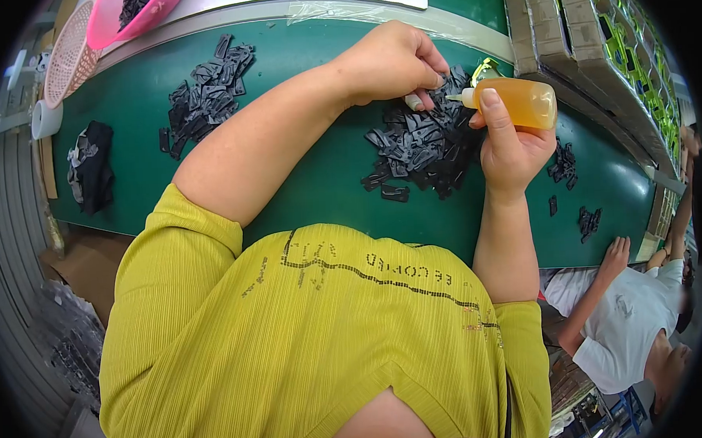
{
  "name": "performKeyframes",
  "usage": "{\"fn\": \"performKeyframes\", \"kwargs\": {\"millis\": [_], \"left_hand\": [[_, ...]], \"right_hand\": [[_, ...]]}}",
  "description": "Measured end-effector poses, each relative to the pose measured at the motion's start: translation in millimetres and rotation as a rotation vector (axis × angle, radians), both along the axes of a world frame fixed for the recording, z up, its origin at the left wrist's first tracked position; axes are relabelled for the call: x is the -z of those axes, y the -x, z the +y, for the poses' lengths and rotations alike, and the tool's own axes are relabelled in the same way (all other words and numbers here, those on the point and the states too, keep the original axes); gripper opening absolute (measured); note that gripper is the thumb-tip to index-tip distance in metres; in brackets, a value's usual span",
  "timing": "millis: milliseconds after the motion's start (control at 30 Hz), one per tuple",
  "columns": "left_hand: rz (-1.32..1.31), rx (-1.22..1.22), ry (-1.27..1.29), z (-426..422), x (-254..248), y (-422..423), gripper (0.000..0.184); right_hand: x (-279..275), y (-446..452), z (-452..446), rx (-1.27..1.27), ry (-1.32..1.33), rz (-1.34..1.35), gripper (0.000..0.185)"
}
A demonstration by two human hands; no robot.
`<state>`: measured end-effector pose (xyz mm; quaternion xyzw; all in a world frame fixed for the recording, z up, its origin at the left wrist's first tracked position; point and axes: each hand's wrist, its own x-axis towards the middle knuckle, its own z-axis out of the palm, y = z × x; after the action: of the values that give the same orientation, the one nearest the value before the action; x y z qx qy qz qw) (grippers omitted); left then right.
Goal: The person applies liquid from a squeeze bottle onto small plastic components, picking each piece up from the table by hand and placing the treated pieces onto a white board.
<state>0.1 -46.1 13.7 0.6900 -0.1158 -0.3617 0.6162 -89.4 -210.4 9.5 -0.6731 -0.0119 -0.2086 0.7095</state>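
My right hand point(512, 145) is wrapped round a squeeze bottle point(528, 103) of amber liquid. The bottle lies tilted nearly level, its pale nozzle pointing left toward my other hand. My left hand point(399, 64) is closed in a pinch just left of the nozzle tip; whatever lies between its fingers is hidden. Below both hands spreads a heap of small black plastic pieces point(422, 145). Just behind the bottle is a shiny yellow-green part point(485, 68), partly covered.
A second black heap point(212, 92) lies left on the green table point(302, 174), with a dark cloth point(92, 168) beyond. Smaller clusters point(564, 167) lie right. A pink basin point(134, 17) stands back left, cardboard boxes point(569, 21) back right. A co-worker in white point(629, 316) sits at right.
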Motion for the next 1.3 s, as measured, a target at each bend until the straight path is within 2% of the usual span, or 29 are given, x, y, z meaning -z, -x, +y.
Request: {"fn": "performKeyframes", "kwargs": {"millis": [533,633,733,767,800,933,1000,1100,1200,1233,1300], "left_hand": [[0.003,0.005,0.0,0,0,-1,0.025],[-0.002,0.013,0.0,0,1,-1,0.025],[0.081,-0.02,0.058,1,0,-3,0.025],[0.068,-0.04,0.08,2,4,-7,0.026],[-0.031,-0.117,0.04,4,2,-13,0.026],[-0.347,-0.446,-0.121,6,1,-53,0.024],[-0.45,-0.469,-0.267,7,1,-76,0.014],[-0.402,-0.425,-0.402,8,-8,-85,0.016],[-0.859,-0.422,-0.722,4,-4,-80,0.025],[-0.929,-0.421,-0.721,0,-4,-73,0.035],[-1.062,-0.294,-0.578,-17,-14,-36,0.041]], "right_hand": [[1,-2,0,0.057,-0.013,0.011,0.018],[-8,-4,-13,0.042,-0.315,-0.019,0.014],[-14,0,-26,0.041,-0.521,0.005,0.017],[-11,2,-35,-0.023,-0.513,-0.027,0.021],[-12,3,-37,0.049,-0.541,-0.025,0.021],[-22,8,-44,-0.003,-0.513,-0.125,0.022],[-24,11,-46,0.033,-0.513,-0.154,0.022],[-24,13,-52,0.059,-0.475,-0.185,0.024],[-29,14,-60,0.135,-0.504,-0.236,0.023],[-34,17,-62,0.128,-0.5,-0.26,0.022],[-36,18,-71,0.16,-0.542,-0.27,0.025]]}}
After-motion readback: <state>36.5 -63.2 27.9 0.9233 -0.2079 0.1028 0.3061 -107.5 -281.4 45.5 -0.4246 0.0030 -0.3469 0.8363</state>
